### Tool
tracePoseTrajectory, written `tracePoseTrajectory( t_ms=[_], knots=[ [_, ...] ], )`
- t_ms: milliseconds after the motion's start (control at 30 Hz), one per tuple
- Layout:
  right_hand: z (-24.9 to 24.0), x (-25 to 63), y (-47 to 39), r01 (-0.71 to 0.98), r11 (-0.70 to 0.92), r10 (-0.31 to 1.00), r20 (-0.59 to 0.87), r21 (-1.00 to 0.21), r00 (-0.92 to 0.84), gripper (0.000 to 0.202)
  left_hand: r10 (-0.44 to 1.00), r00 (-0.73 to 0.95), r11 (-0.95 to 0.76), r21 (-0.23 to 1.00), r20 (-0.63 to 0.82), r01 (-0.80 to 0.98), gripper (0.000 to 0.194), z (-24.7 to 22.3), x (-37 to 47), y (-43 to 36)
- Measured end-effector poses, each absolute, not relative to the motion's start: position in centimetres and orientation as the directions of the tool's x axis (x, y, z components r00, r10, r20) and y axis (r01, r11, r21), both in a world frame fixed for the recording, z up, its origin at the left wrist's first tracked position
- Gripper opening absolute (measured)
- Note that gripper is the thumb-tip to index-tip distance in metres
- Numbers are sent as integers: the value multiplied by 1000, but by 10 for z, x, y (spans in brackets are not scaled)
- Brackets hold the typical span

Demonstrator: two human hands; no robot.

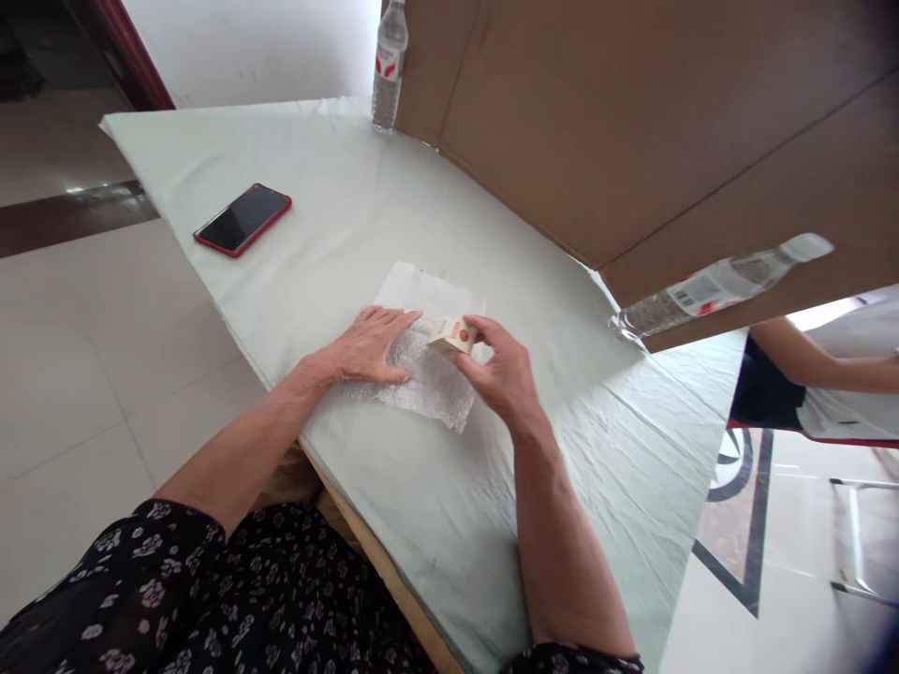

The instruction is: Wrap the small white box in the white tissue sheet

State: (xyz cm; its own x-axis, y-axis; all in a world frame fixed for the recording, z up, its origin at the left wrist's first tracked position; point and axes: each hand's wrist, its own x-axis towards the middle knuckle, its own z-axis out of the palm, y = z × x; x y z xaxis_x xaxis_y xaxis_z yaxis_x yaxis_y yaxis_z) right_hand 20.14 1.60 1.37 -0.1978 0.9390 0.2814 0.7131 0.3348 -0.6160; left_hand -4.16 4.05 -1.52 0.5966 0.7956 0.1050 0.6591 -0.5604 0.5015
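Note:
A sheet of bubble wrap (pixel 432 379) lies on the table, with a flat white piece (pixel 414 285) along its far side. My left hand (pixel 372 346) rests on the left part of the wrap, palm down with its fingers stretched out. Between the thumb and fingers of my right hand (pixel 502 370) is a small cream-coloured box (pixel 450 335) with red marks on one face. The box is over the wrap; whether it touches the wrap I cannot tell.
The table has a pale green cloth (pixel 323 215). A phone in a red case (pixel 243 220) lies at the far left. A large cardboard panel (pixel 562 122) stands behind, with water bottles (pixel 389 70) (pixel 716 288) against it. Another person's arm (pixel 829 363) shows at the right.

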Motion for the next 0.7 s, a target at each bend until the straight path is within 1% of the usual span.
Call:
tracePoseTrajectory(
  t_ms=[67,133,233,300,400,533,633,700],
  knots=[
    [2,186,15,716,368,930,243,-593,-277,46,797,592,-564,498,120,659,93,-17,-41,40],
    [-9,179,15,729,361,932,208,-581,-296,51,795,592,-570,499,133,653,92,-19,-41,40],
    [-16,181,16,708,306,951,167,-636,-261,61,789,599,-578,500,140,645,91,-19,-41,41],
    [-16,185,16,677,275,959,148,-683,-241,59,789,600,-575,501,131,647,92,-19,-41,41],
    [-14,188,17,643,260,962,136,-720,-237,51,790,602,-570,509,120,646,93,-17,-42,41],
    [-17,189,18,595,243,963,118,-766,-241,50,791,599,-567,518,125,640,93,-16,-42,40],
    [-22,189,18,560,240,962,119,-793,-244,52,799,585,-559,528,138,639,88,-16,-42,40],
    [-23,189,18,550,245,960,121,-798,-252,52,815,553,-543,559,171,627,80,-15,-42,41]
  ],
)
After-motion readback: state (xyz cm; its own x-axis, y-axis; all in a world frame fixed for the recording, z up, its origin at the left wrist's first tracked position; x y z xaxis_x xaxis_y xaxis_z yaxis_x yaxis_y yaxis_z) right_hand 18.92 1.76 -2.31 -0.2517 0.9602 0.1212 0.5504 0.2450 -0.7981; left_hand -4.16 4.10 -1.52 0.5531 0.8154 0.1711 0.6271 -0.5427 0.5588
